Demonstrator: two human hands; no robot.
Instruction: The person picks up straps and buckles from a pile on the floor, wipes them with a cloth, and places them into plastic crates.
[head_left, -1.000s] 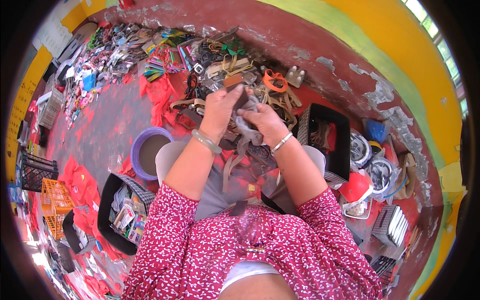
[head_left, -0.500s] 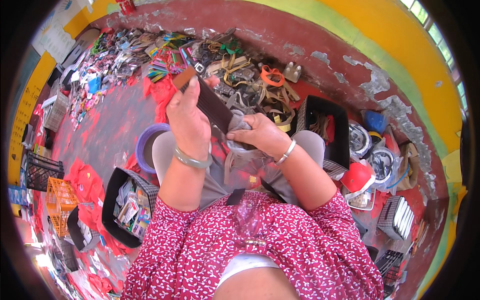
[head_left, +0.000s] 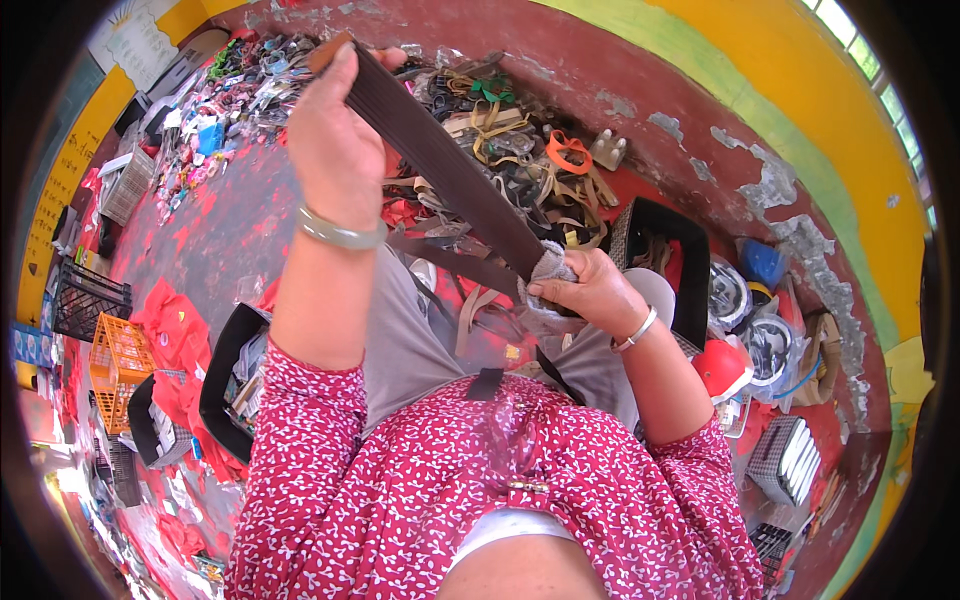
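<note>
A wide, ribbed dark brown belt (head_left: 445, 160) is stretched slantwise between my hands. My left hand (head_left: 335, 135), raised at the upper left, grips its orange-brown end (head_left: 328, 52). Lower and to the right, my right hand (head_left: 590, 290) is closed round a grey cloth (head_left: 550, 265), which is wrapped over the belt. Another dark strap length (head_left: 455, 262) runs below, toward the right hand; whether it is the same belt I cannot tell. Beneath my hands are my grey-trousered knees, with a pale tan strap (head_left: 470, 315) hanging between them.
Piled straps and belts (head_left: 560, 195) lie ahead by the peeling wall, with an orange band (head_left: 568, 152) on them. A black-rimmed bin (head_left: 690, 260), a red cap (head_left: 722, 368) and wrapped round items (head_left: 768, 350) are at right. Left stand an orange crate (head_left: 120, 370) and an open box (head_left: 215, 385).
My left hand has moved up and left with the belt's end, while my right has slid down and right with the cloth. More of the belt now shows between them.
</note>
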